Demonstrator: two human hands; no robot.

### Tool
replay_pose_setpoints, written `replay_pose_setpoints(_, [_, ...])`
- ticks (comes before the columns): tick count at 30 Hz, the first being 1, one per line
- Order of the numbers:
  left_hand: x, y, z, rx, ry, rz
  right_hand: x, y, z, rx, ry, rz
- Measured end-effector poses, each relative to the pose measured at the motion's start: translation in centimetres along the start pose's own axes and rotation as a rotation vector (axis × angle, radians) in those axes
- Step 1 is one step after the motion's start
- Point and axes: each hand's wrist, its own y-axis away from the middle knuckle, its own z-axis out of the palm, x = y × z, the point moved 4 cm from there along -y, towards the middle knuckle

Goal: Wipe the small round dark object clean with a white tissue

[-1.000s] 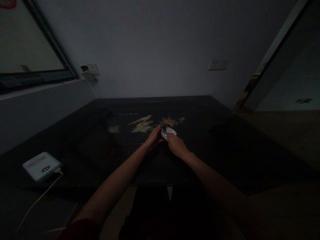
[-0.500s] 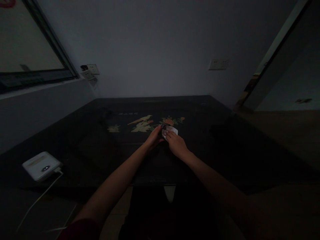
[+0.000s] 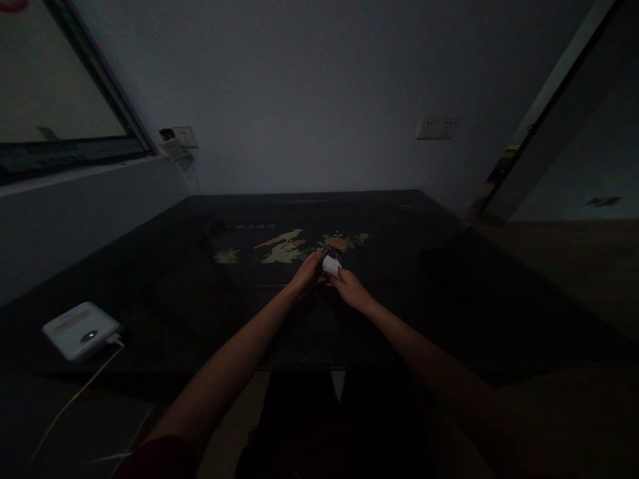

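Note:
My left hand (image 3: pixel 306 273) is closed around the left side of a small dark, shiny, rounded object (image 3: pixel 333 252), possibly a glass or jar; the dim light hides its exact kind. Against the near side of it lies a white piece of tissue or cloth (image 3: pixel 331 266). That white piece is pinched by my right hand (image 3: pixel 350 289), whose fingers are closed and partly hidden. Both hands meet just above the dark tabletop (image 3: pixel 379 313), at the near edge of its painted flower pattern (image 3: pixel 335 242).
A white box-like device (image 3: pixel 82 330) with a white cable (image 3: pixel 74 399) rests at the table's left front. Wall sockets (image 3: pixel 437 128) are behind the table, with a plugged-in adapter (image 3: pixel 174 148) near the window (image 3: pixel 60 80). A doorway frame (image 3: pixel 539 113) stands at the right.
My right hand has shifted slightly down and off the top of the white piece. The white piece looks smaller and more folded, showing more of the dark object. My left hand has stayed put.

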Motion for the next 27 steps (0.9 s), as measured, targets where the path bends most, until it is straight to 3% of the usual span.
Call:
replay_pose_setpoints(4, [0.1, 0.1, 0.0, 0.003, -0.012, -0.006, 0.5, 0.0, 0.3, -0.015, -0.130, 0.050])
replay_pose_setpoints(13, [0.3, 0.3, 0.2, 0.011, 0.012, -0.021, -0.9, 0.8, -0.8, -0.060, 0.409, 0.100])
replay_pose_setpoints(27, [0.4, 0.5, 0.4, -0.011, 0.024, -0.010, -1.9, 1.1, -1.9, -0.113, 0.766, -0.147])
